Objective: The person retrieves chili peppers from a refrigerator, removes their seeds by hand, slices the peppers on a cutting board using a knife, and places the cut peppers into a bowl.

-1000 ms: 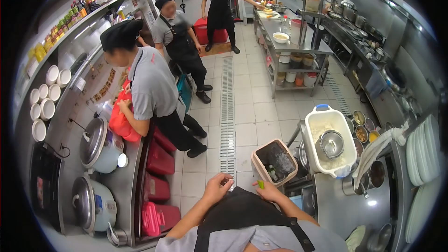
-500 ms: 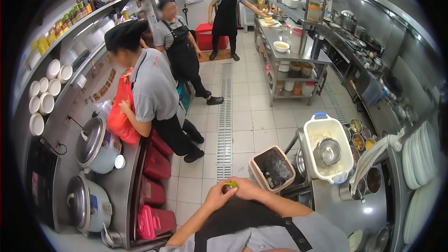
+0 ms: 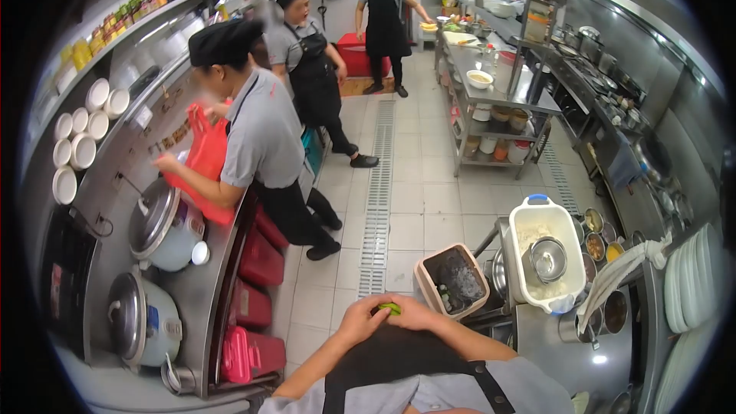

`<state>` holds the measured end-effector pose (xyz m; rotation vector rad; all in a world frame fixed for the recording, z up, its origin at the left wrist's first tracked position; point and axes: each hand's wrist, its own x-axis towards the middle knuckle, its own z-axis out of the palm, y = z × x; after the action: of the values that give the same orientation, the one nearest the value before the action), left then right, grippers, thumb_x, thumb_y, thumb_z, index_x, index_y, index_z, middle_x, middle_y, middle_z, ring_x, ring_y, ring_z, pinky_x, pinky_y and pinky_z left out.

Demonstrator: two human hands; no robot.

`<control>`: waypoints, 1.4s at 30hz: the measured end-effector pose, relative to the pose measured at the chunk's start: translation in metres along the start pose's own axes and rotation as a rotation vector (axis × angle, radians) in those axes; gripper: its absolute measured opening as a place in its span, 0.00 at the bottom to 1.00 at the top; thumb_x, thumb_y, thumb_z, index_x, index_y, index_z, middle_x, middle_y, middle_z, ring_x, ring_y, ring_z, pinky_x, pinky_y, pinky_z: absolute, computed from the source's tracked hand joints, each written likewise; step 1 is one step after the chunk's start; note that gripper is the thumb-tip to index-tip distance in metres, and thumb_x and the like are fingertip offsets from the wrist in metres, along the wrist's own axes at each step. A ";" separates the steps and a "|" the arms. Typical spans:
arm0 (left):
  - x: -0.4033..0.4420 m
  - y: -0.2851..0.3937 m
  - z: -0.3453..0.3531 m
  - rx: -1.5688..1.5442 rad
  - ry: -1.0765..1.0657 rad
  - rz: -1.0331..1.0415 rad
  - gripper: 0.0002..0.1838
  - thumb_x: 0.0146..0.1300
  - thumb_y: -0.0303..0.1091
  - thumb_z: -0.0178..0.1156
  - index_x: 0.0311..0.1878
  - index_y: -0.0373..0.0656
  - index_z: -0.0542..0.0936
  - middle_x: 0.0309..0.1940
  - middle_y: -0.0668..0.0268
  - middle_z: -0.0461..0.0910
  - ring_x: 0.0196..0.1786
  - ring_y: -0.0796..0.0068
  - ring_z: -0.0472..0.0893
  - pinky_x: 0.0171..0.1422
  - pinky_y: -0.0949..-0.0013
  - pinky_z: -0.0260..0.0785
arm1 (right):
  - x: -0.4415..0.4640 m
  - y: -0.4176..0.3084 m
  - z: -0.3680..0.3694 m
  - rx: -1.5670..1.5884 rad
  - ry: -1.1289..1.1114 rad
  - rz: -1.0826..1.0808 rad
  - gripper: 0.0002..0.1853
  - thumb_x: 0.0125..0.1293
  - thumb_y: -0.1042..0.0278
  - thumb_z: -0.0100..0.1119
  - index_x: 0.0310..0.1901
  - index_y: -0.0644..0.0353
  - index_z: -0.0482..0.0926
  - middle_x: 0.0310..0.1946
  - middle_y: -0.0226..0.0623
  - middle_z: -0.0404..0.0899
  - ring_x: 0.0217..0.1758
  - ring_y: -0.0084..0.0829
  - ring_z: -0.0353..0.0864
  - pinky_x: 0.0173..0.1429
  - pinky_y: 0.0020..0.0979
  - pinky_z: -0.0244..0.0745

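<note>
Far beyond the beige rectangular plastic bin [image 3: 422, 276], and to its right, stands a long stainless-steel worktable with open shelves [image 3: 537, 100]; to the bin's left, a co-worker in a grey shirt, black apron and black cap [image 3: 264, 134] stands side-on, hands at a bright red, limp bag [image 3: 203, 161]; farther beyond the bin are two more people in grey and black, the nearer [image 3: 313, 69] upright, the farthest [image 3: 383, 23] with an arm stretched toward the worktable; well to the bin's left sit two rounded, pale rice cookers with shiny metal lids [image 3: 142, 326]; just to its right is a white rectangular plastic tub with blue handles [image 3: 571, 222], holding white, rice-like food and a round steel bowl [image 3: 548, 261]; on the bin's near left side, the wearer's hands meet before a black cloth apron [image 3: 406, 345]; the right hand [image 3: 414, 313] curls its fingers round a small bright-green piece [image 3: 391, 308]; the left hand [image 3: 364, 318] brings its bent fingertips up to it, though whether they pinch it I cannot tell; the piece lies between both hands, near the bin and outside it.
</note>
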<state>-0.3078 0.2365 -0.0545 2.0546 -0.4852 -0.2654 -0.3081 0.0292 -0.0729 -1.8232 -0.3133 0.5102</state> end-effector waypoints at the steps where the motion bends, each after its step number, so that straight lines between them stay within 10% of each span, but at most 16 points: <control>1: 0.002 -0.004 0.000 0.018 -0.017 0.027 0.16 0.73 0.34 0.70 0.60 0.41 0.88 0.49 0.57 0.91 0.47 0.63 0.90 0.54 0.63 0.82 | -0.002 0.000 0.000 0.062 -0.066 0.109 0.26 0.70 0.69 0.62 0.70 0.55 0.79 0.47 0.38 0.89 0.40 0.30 0.87 0.47 0.36 0.85; 11: -0.088 -0.017 -0.029 0.014 0.593 -0.171 0.29 0.70 0.38 0.73 0.72 0.46 0.78 0.70 0.62 0.79 0.56 0.67 0.86 0.59 0.62 0.81 | 0.023 0.062 0.009 0.252 -0.204 0.276 0.11 0.82 0.71 0.59 0.60 0.62 0.82 0.28 0.28 0.76 0.25 0.20 0.73 0.29 0.27 0.74; 17: -0.284 -0.034 -0.107 0.069 1.561 -0.425 0.25 0.70 0.30 0.73 0.68 0.44 0.81 0.47 0.70 0.85 0.53 0.79 0.84 0.56 0.70 0.81 | 0.030 0.052 0.060 0.203 -0.372 0.231 0.09 0.82 0.73 0.57 0.57 0.66 0.81 0.35 0.34 0.81 0.34 0.24 0.80 0.38 0.31 0.82; 20: -0.376 0.015 -0.157 0.248 1.818 -0.475 0.23 0.71 0.34 0.74 0.67 0.43 0.82 0.54 0.66 0.87 0.57 0.75 0.84 0.58 0.67 0.81 | 0.028 0.033 0.083 0.173 -0.445 0.199 0.10 0.82 0.73 0.56 0.57 0.67 0.81 0.39 0.37 0.83 0.40 0.27 0.83 0.43 0.32 0.86; 26: -0.494 0.062 -0.327 1.352 1.212 -0.900 0.26 0.65 0.48 0.75 0.60 0.41 0.85 0.60 0.55 0.86 0.66 0.48 0.83 0.76 0.52 0.72 | 0.027 0.008 0.124 0.108 -0.541 0.193 0.11 0.81 0.74 0.57 0.58 0.68 0.82 0.42 0.37 0.85 0.43 0.27 0.85 0.46 0.33 0.88; 32: -0.566 0.022 -0.447 1.562 0.252 -1.606 0.18 0.66 0.48 0.70 0.54 0.49 0.90 0.56 0.63 0.88 0.64 0.62 0.82 0.76 0.51 0.67 | 0.021 0.000 0.195 0.179 -0.396 0.188 0.12 0.81 0.74 0.58 0.59 0.68 0.81 0.41 0.37 0.85 0.41 0.27 0.85 0.45 0.32 0.88; 42: -0.621 -0.033 -0.451 1.796 0.102 -1.445 0.15 0.67 0.46 0.67 0.48 0.50 0.93 0.47 0.65 0.91 0.57 0.64 0.83 0.63 0.55 0.65 | -0.010 -0.023 0.328 0.233 -0.373 0.207 0.12 0.81 0.75 0.56 0.60 0.69 0.81 0.40 0.37 0.84 0.41 0.28 0.85 0.46 0.33 0.88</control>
<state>-0.6866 0.8758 0.1387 3.7134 1.5878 -0.6739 -0.4772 0.3060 -0.1299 -1.5362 -0.3035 0.9957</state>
